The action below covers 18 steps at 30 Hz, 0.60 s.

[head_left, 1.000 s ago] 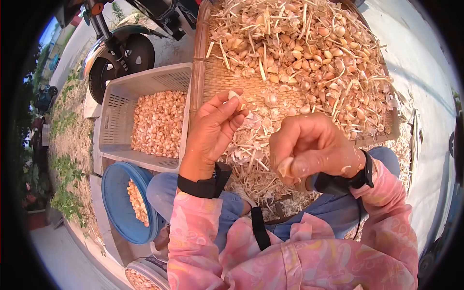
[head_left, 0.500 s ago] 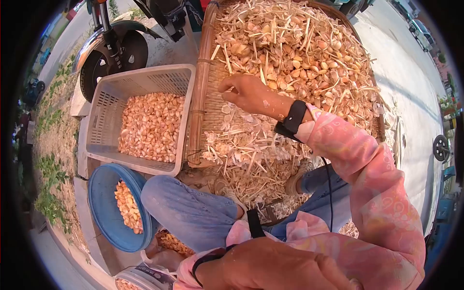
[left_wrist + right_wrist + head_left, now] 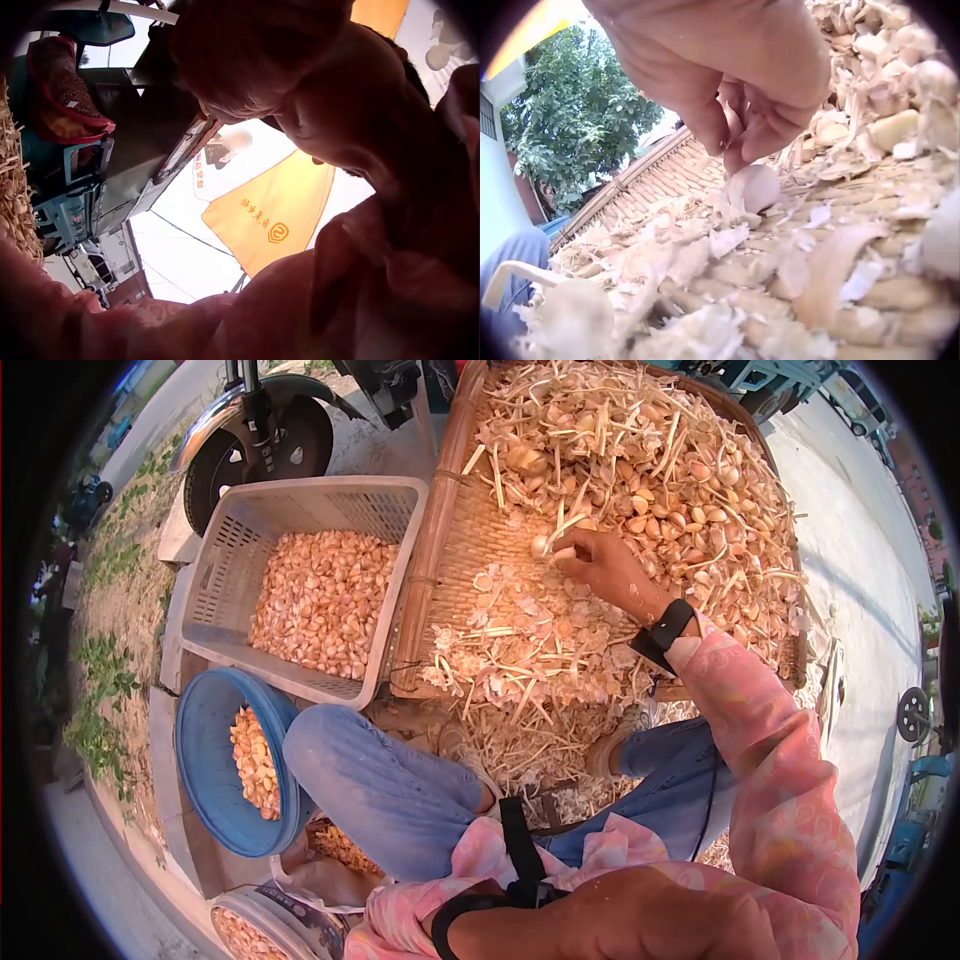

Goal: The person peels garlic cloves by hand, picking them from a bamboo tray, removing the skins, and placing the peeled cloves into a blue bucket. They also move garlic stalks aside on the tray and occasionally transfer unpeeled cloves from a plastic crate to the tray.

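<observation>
Over the woven mat (image 3: 480,550), my right hand (image 3: 622,578) reaches down with bent fingers. Its fingertips pinch at a pale garlic bulb (image 3: 541,546) with a bit of dry stem beside it. The right wrist view shows thumb and fingers of the right hand (image 3: 727,82) closed together on top of a whitish garlic piece (image 3: 756,187) lying among papery skins (image 3: 682,255). My left hand (image 3: 650,920) is large and close at the bottom edge, near the body. In the left wrist view the left hand (image 3: 255,60) is dark, its fingers hidden.
Unpeeled garlic and stalks (image 3: 640,460) are heaped at the back of the mat. A grey crate (image 3: 405,575) of cloves stands left, a blue tub (image 3: 200,760) with cloves below it, and a white bucket (image 3: 290,920) nearer. Dry stalks (image 3: 525,745) lie between the knees.
One second ago both hands were raised, each with a clove. The left has since come back to the body; the right went over the mat's left side, then right to the bulb.
</observation>
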Motion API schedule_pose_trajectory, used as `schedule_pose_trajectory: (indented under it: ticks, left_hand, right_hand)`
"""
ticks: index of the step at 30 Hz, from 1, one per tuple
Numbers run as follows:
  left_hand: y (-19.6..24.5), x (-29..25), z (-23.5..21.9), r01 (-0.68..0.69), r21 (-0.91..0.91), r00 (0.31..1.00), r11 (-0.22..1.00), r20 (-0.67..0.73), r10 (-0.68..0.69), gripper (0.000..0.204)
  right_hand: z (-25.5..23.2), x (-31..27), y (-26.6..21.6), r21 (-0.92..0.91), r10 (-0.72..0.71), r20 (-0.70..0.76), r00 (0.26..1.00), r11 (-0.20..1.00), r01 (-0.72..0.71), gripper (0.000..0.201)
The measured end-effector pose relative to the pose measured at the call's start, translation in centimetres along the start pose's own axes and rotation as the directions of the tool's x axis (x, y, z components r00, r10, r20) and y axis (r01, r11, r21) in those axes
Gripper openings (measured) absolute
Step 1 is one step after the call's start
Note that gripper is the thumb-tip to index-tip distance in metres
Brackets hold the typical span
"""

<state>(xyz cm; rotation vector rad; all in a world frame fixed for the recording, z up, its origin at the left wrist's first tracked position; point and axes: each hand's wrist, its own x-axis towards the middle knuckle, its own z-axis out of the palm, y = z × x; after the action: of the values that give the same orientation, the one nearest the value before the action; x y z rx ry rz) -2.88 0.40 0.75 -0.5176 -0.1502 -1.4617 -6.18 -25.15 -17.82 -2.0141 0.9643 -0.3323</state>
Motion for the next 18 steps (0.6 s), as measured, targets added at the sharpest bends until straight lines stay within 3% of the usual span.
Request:
schedule_pose_trajectory:
  ticks: [2,5,10,13,14,18]
  left_hand:
    - [-1.5,-0.5,0.6,-0.077,-0.046,0.995,0.996,-0.07,0.074,0.026]
    - [-2.1,-1.2,1.0,-0.105,-0.087,0.988,0.991,-0.119,0.095,0.026]
    - [-2.3,-1.0,0.2,-0.116,-0.009,0.992,0.993,-0.046,0.116,0.025]
    - [-1.9,-0.3,-0.9,-0.15,0.037,0.987,0.988,0.063,0.147,0.023]
    - [-2.0,-0.2,-1.5,-0.166,0.037,0.98,0.985,0.115,0.16,0.023]
    - [-1.2,0.8,-1.7,-0.288,0.16,0.94,0.944,0.237,0.246,0.018]
  right_hand:
    - [-0.2,-1.1,-0.3,0.318,0.056,0.034,0.998,0.946,-0.064,0.016]
    - [0.0,-3.4,-1.8,0.742,0.033,0.032,0.999,0.669,-0.045,0.02]
    - [1.4,-5.7,-3.5,0.913,0.014,0.048,0.999,0.405,-0.05,0.028]
    - [1.5,-6.3,-4.0,0.891,-0.033,0.082,0.996,0.451,-0.059,0.028]
    - [1.6,-6.5,-4.2,0.84,-0.032,0.077,0.996,0.54,-0.048,0.027]
    - [2.2,-6.9,-3.5,0.743,-0.039,0.093,0.995,0.668,-0.043,0.027]
